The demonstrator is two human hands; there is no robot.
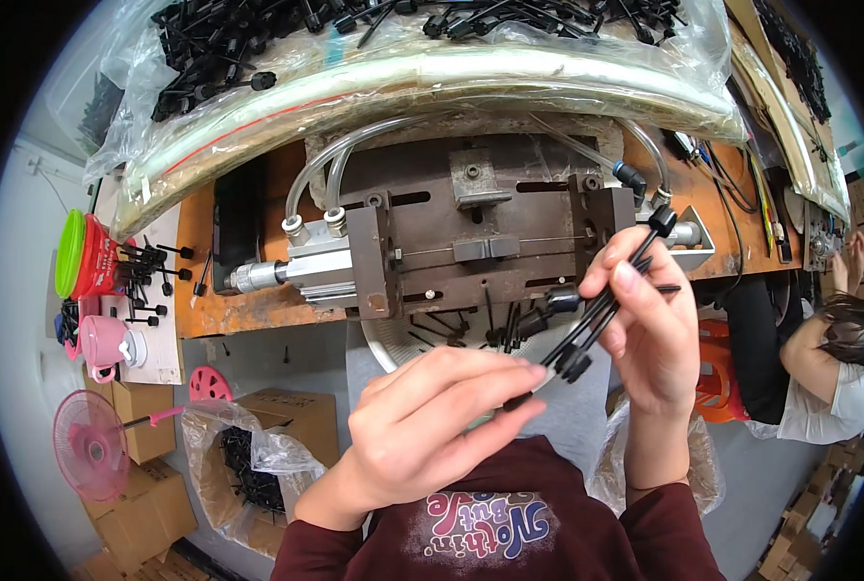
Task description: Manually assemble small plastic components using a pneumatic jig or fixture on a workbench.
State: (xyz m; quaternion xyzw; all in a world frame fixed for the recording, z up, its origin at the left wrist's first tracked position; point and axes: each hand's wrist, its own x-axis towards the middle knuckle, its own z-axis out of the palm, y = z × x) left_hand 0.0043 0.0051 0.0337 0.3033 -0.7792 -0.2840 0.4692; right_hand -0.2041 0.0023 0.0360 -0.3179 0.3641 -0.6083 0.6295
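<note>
Several black plastic rods with knobbed ends (pixel 601 315) are bunched in my right hand (pixel 650 324), pinched between thumb and fingers. My left hand (pixel 442 416) is closed at the lower end of the bunch, its fingertips on a black rod (pixel 517 400). Just beyond my hands sits a dark metal fixture (pixel 476 257) with a small grey block (pixel 485 249) at its middle and a pneumatic cylinder (pixel 321 276) on its left side. Below the fixture, a white basket (pixel 379 346) containing similar rods is partly hidden by my hands.
A large plastic-lined heap of black rods (pixel 229 48) lies at the back. More rods (pixel 146 271) lie at the left, near a pink mug (pixel 103 341) and a pink fan (pixel 91 445). A lined box (pixel 248 474) stands lower left. Another person (pixel 829 378) sits at the right.
</note>
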